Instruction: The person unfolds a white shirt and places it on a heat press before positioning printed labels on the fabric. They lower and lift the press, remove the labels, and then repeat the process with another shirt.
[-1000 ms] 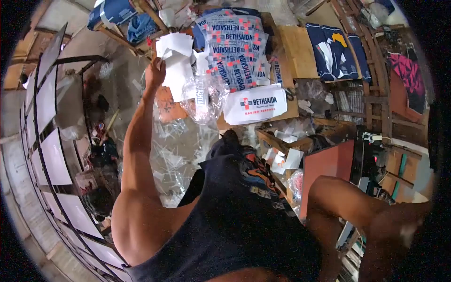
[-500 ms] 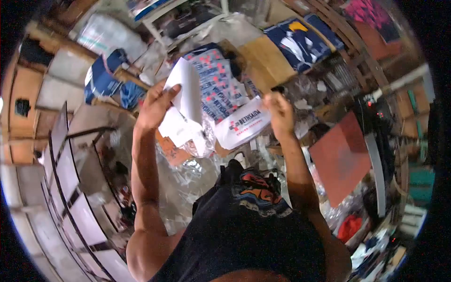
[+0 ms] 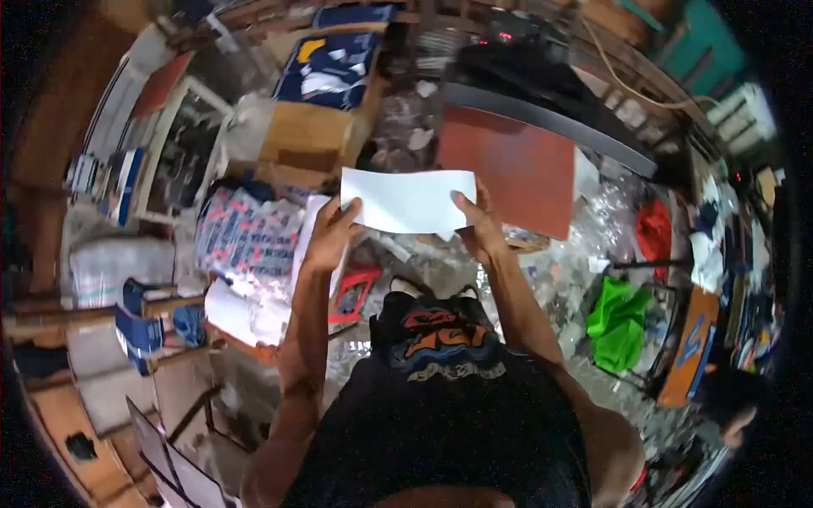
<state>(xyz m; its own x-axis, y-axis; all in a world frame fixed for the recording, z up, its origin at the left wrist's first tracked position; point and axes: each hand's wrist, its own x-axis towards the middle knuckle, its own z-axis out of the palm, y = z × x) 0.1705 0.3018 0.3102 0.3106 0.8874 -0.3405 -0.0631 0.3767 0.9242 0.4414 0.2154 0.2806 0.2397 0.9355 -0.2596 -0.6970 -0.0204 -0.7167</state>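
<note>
A blank white sheet (image 3: 406, 201) is stretched between my two hands, slightly curved and held in the air in front of my body. My left hand (image 3: 333, 235) grips its left edge, thumb on top. At the opposite end, my right hand (image 3: 479, 222) pinches the sheet with the thumb over its face. Whatever is on the sheet's underside is hidden. Just beyond my right hand lies a flat reddish-brown board (image 3: 512, 165). Beside my left forearm is a pile of printed pieces (image 3: 246, 233) with red and blue lettering, under clear plastic.
A cardboard box (image 3: 305, 134) stands ahead on the left, with navy printed pieces (image 3: 330, 72) behind it. A red stool (image 3: 354, 292) is near my left forearm. Green cloth (image 3: 620, 326) and red cloth (image 3: 652, 229) lie to the right. Another person (image 3: 737, 415) is at the right edge.
My view has turned right, toward the reddish-brown board. Earlier, my left hand held a curled white sheet and my right was at a printed sheet; now both hold one sheet, blank side up.
</note>
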